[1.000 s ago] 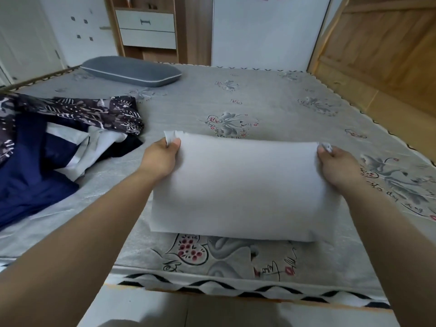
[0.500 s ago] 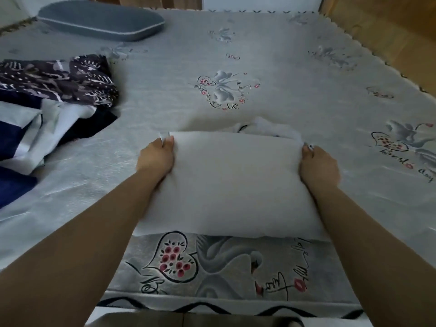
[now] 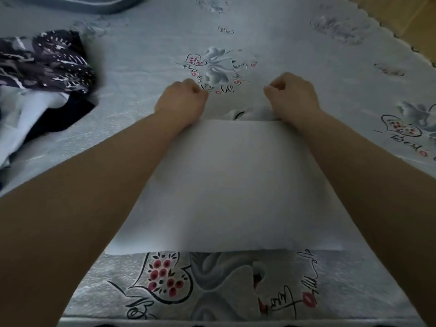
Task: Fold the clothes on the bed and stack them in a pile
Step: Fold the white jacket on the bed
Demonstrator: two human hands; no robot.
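The white garment [image 3: 226, 182] lies flat, long axis sideways, nearer than both hands; left hand [image 3: 181, 102] and right hand [image 3: 293, 97] are clenched past its far edge, equally near, grasp unclear.

both arms reach forward, left hand [image 3: 180, 100] and right hand [image 3: 293, 95] fisted.

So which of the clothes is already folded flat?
The plain white garment between the arms; the dark patterned one and the rest lie crumpled at far left.

a home bedroom: printed bed sheet [image 3: 283, 38], grey pillow [image 3: 99, 4], heaped clothes [image 3: 42, 67]
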